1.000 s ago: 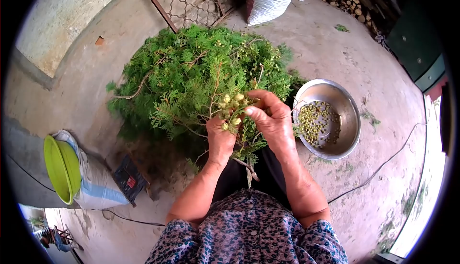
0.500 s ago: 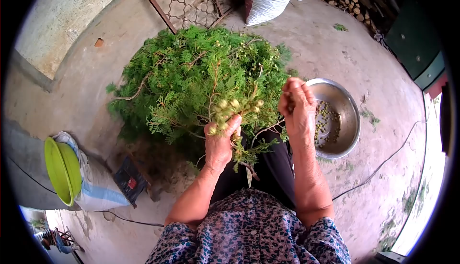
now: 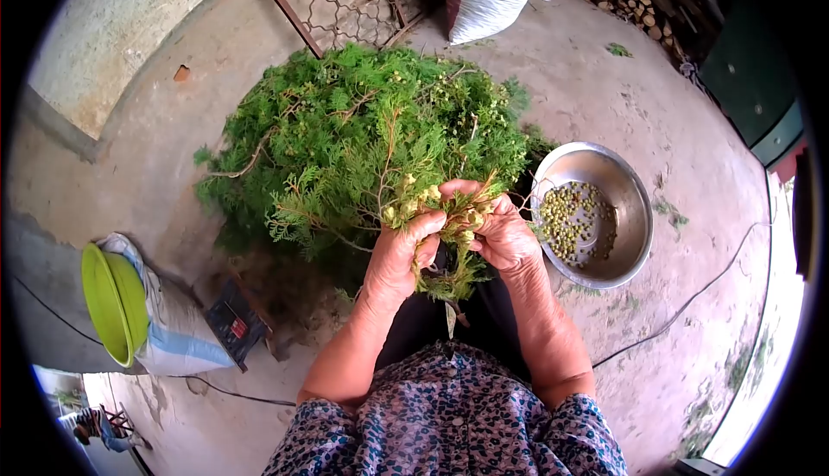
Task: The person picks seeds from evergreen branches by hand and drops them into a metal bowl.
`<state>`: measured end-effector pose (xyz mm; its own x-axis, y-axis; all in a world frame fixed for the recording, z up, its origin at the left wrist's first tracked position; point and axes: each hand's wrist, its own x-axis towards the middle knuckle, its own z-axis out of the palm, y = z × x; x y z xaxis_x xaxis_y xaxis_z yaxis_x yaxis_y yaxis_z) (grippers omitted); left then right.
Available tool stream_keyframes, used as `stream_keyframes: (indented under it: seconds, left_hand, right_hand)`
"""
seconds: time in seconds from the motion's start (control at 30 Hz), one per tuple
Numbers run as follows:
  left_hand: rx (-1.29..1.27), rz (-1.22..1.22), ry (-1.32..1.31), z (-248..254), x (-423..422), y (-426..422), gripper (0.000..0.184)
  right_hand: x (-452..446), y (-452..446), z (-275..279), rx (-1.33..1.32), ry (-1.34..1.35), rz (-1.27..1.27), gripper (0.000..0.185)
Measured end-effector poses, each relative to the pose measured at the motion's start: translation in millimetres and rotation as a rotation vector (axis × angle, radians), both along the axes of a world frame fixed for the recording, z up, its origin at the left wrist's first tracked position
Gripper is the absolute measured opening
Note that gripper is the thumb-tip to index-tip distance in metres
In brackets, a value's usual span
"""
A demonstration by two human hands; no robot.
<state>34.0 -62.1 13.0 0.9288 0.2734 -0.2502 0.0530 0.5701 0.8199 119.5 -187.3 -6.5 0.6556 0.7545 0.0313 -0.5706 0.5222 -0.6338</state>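
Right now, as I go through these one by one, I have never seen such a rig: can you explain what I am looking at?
There is no machine here: a person works bare-handed, and every picture comes from one camera worn on the head, looking forward and down. The left hand holds a leafy sprig with pale green cones. The right hand is at the same sprig; whether it grips is hard to tell. On the concrete floor lies a heap of greenery. Beside it sits a metal bowl with small round green pieces inside. Across from it, a lime-green basin stands tilted against a sack.
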Motion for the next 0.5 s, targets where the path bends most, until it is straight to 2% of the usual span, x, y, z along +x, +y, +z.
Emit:
stream_keyframes:
  seconds: [0.13,0.27,0.37,0.43,0.47,0.5]
  left_hand:
    - [-0.016,-0.088,0.07,-1.5,0.4,2.7,0.015]
    - [0.046,-0.081,0.025,-8.8,-1.2,1.4,0.019]
    - [-0.009,-0.098,0.006,-9.8,-3.6,3.7,0.017]
    - [-0.063,-0.069,0.004,-14.3,-5.3,7.0,0.017]
    - [-0.116,-0.046,0.003,-17.5,-5.4,9.1,0.018]
    - [-0.114,-0.049,-0.008,-18.9,-4.1,11.0,0.018]
  right_hand:
    - [7.0,-0.9,-19.2,0.037,-0.081,0.102,0.028]
    - [-8.5,14.0,-13.9,-0.047,0.192,-0.066,0.017]
    - [-6.1,14.4,-30.5,0.062,0.261,-0.015,0.017]
    - [-10.3,10.3,-19.8,0.075,0.268,-0.081,0.018]
    - [-9.1,6.2,-14.2,0.188,0.191,0.028,0.025]
    - [-9.3,5.0,-10.2,0.18,0.187,0.015,0.029]
